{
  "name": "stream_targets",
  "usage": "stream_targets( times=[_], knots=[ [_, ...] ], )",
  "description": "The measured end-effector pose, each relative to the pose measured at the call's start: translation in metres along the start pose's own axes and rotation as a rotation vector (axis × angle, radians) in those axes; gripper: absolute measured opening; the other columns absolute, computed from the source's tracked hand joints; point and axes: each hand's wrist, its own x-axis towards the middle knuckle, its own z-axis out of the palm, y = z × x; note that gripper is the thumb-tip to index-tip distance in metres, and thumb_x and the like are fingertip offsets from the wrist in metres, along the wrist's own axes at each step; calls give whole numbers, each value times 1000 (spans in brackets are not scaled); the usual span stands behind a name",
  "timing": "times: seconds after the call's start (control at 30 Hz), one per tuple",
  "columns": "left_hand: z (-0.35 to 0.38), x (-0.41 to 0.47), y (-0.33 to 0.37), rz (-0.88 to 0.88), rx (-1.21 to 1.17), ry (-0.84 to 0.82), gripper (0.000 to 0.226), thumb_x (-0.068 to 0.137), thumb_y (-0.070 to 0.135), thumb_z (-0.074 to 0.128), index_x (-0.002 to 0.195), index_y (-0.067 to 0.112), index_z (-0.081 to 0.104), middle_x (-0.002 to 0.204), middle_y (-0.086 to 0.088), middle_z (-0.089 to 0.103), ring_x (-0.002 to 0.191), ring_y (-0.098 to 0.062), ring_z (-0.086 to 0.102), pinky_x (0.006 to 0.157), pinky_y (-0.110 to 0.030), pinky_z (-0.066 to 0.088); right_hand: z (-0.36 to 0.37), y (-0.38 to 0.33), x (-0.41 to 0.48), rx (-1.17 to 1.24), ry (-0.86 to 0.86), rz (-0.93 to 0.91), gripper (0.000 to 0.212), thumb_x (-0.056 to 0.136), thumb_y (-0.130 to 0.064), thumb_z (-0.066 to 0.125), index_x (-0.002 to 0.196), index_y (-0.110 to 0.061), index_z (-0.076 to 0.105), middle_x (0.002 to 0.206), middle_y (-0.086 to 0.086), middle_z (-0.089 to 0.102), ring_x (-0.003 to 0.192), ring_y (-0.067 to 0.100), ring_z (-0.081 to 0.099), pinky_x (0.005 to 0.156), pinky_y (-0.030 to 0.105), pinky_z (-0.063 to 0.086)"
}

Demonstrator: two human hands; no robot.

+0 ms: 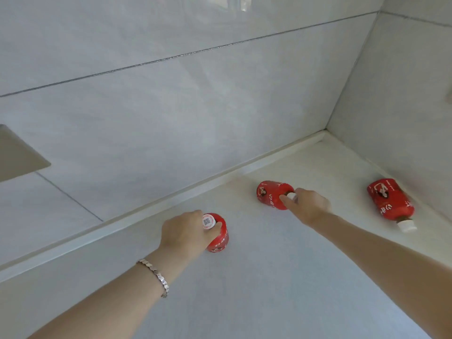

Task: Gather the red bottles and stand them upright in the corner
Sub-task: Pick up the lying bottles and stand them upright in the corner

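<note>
Three red bottles with white caps are on a pale counter. My left hand [186, 231] grips the cap end of the left red bottle [219, 241], which stands upright near the back ledge. My right hand [307, 206] pinches the white cap of the middle red bottle [270, 194], which lies on its side with its base pointing away from me. The third red bottle [389, 201] lies on its side near the right wall, cap pointing toward me, untouched. The corner [325, 133] where the two tiled walls meet is beyond the middle bottle.
A raised ledge [171, 199] runs along the back wall [171, 106]. The right wall [403, 106] is tiled too. A grey slanted object [17, 155] juts in at the left edge. A bracelet [156, 275] is on my left wrist.
</note>
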Motion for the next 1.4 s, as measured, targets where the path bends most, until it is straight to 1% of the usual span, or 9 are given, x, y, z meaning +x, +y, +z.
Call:
stream_targets(
  times=[0.1,0.23,0.33,0.53,0.67,0.9,1.03,1.2,1.4],
  knots=[
    [-8,-42,-29,-54,-59,23,36,83,55,51,77,20,50,88,0,67,91,-25,64,71,-28,42,-11,-32,-45,-57,-71,-36,44,88,-56,40,64,-20,48,65,-4,54,77,22,59,52,23,34],
    [-18,-116,-87,-126,-100,60,36,83,56,51,75,21,47,77,5,57,76,-21,55,67,-26,36,0,-92,-117,-307,-143,-259,43,86,-58,40,77,-19,55,80,-2,61,81,19,58,64,25,41],
    [-25,-181,-141,-202,-89,90,35,83,56,51,76,22,45,79,3,58,77,-21,54,67,-25,35,25,-150,-178,-417,-151,-466,44,84,-60,40,82,-20,57,82,-3,61,81,17,58,63,24,41],
    [-33,-324,-271,-429,-62,148,37,83,57,51,76,22,43,76,7,54,73,-16,49,67,-24,36,83,-281,-299,-444,-186,-747,43,83,-62,42,86,-22,58,87,-4,62,86,17,61,68,24,43],
    [-40,-417,-372,-622,-102,173,36,82,56,53,77,21,48,80,4,62,80,-20,60,69,-27,41,125,-370,-381,-422,-205,-850,39,83,-60,43,82,-23,54,84,-5,60,79,17,56,67,25,42],
    [-46,-544,-551,-878,-210,252,36,83,53,52,90,18,61,90,0,69,90,-23,65,78,-33,51,199,-497,-502,-385,-266,-883,39,85,-57,43,90,-22,58,89,-5,64,80,16,60,65,24,42],
    [-41,-587,-638,-1032,-302,239,31,84,47,50,81,17,58,83,-2,63,89,-27,64,75,-33,49,236,-553,-554,-357,-288,-869,40,87,-53,43,104,-18,57,98,0,64,79,18,55,68,25,41],
    [-38,-602,-705,-1179,-342,291,33,86,33,54,99,4,57,105,-16,65,102,-36,61,82,-37,47,284,-617,-592,-237,-332,-773,40,90,-41,48,114,-9,53,107,6,64,81,20,56,59,23,39],
    [-36,-593,-743,-1146,-413,316,38,89,29,53,115,1,50,118,-21,58,109,-39,57,87,-40,47,331,-669,-608,-10,-335,-602,38,92,-25,48,123,-2,49,118,16,61,108,33,61,82,36,51]
  ],
)
